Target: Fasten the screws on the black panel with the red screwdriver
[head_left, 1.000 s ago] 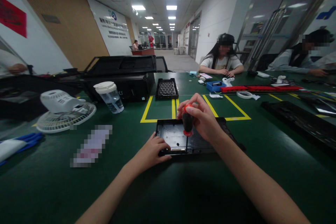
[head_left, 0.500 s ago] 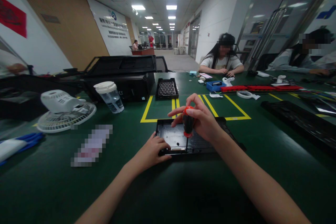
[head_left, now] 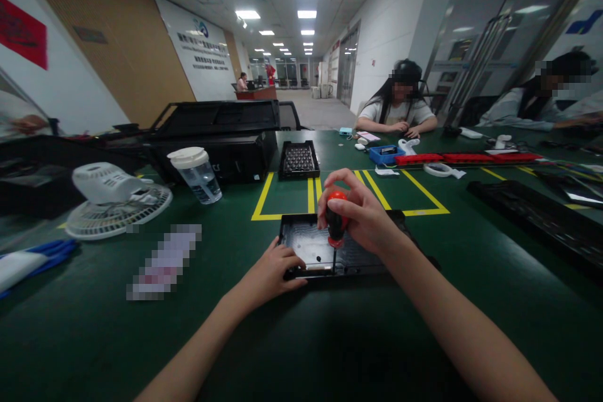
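Note:
A shallow black panel (head_left: 301,235) with raised edges lies on the green table in front of me. My left hand (head_left: 277,269) grips its near left corner, fingers over the rim and thumb along the near side. In my right hand (head_left: 365,213) is a screwdriver (head_left: 336,226) with a red and black handle, held upright between curled fingers. Its thin shaft points down to the panel's near edge, by a small pale strip (head_left: 319,269). The screwdriver's tip is too small to make out. My right forearm covers part of the panel's right side.
On the left are a lidded plastic cup (head_left: 198,176), a white fan (head_left: 117,201) and blue-handled tools (head_left: 51,255). Beyond the panel stand a black tray of small parts (head_left: 299,160) and a blue bin (head_left: 385,154). A long black panel (head_left: 541,220) lies right. A person (head_left: 400,103) sits opposite.
The fingers of my right hand have curled in around the screwdriver handle, where they were stretched out to the left before. My left hand and the panel stay in place.

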The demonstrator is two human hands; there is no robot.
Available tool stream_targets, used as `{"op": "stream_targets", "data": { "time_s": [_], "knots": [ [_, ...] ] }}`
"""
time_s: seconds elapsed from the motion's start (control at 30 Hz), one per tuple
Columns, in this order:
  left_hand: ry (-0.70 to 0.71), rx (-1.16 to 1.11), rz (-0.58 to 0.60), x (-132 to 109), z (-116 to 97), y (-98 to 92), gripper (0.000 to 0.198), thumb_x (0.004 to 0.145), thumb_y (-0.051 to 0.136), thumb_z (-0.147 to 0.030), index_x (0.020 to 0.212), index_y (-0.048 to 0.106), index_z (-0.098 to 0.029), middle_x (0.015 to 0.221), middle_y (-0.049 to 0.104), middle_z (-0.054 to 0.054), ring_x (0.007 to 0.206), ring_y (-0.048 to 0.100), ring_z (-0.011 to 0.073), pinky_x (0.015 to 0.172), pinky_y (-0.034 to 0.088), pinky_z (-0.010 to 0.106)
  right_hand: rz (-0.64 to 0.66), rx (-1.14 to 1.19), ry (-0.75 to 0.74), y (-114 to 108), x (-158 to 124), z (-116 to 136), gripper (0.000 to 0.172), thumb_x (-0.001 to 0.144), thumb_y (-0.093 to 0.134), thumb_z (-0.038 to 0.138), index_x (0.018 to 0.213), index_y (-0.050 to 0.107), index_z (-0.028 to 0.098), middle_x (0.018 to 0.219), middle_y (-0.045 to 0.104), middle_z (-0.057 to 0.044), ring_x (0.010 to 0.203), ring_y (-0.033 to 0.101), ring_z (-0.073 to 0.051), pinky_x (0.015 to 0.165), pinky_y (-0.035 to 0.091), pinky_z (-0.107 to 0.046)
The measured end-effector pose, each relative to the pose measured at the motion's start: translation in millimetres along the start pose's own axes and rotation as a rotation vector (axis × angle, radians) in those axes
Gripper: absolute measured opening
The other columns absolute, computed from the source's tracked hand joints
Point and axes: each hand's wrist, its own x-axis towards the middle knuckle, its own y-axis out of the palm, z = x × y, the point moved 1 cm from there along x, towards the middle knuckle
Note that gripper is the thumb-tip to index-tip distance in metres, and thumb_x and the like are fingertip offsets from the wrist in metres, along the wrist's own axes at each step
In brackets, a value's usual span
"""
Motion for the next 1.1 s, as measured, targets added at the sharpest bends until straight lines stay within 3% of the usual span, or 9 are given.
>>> {"op": "stream_targets", "data": {
  "time_s": [0.17, 0.33, 0.6, 1.1],
  "knots": [
    [0.001, 0.007, -0.002, 0.1, 1.5, 1.4, 0.023, 0.077, 0.057, -0.04, 0.095, 0.062, -0.027, 0.093, 0.06, 0.001, 0.096, 0.054, 0.0195, 0.105, 0.014, 0.053, 0.045, -0.008, 0.056, -0.9, -0.5, 1.4, 0.011, 0.081, 0.051, 0.021, 0.086, 0.057, 0.014, 0.07, 0.055, -0.001, 0.061, 0.053, -0.01, 0.057, 0.04, -0.022],
    [-0.005, 0.005, 0.0, 0.2, 1.0, 0.4, 0.024, 0.077, 0.057, -0.041, 0.095, 0.062, -0.026, 0.093, 0.06, 0.001, 0.096, 0.053, 0.0195, 0.105, 0.015, 0.052, 0.105, 0.1, 0.11, -0.6, 0.7, 4.8, 0.027, 0.083, 0.037, 0.025, 0.087, 0.06, 0.01, 0.074, 0.056, -0.005, 0.064, 0.054, -0.013, 0.061, 0.041, -0.024],
    [0.005, 0.0, -0.009, 0.4, 2.0, 1.0, 0.024, 0.077, 0.057, -0.041, 0.095, 0.063, -0.026, 0.093, 0.061, 0.002, 0.095, 0.054, 0.0196, 0.106, 0.015, 0.052, 0.164, 0.132, 0.158, -3.3, -0.6, 7.4, 0.021, 0.081, 0.042, 0.022, 0.092, 0.056, 0.012, 0.079, 0.056, -0.006, 0.07, 0.055, -0.013, 0.067, 0.042, -0.026],
    [-0.008, 0.003, 0.008, 1.4, 0.3, 0.0, 0.023, 0.077, 0.057, -0.039, 0.096, 0.063, -0.027, 0.092, 0.061, 0.002, 0.095, 0.054, 0.0199, 0.105, 0.016, 0.053, 0.138, 0.128, 0.154, -9.8, -1.6, 10.2, 0.011, 0.082, 0.045, 0.019, 0.089, 0.052, 0.015, 0.085, 0.054, -0.005, 0.076, 0.055, -0.015, 0.071, 0.045, -0.032]
  ]
}}
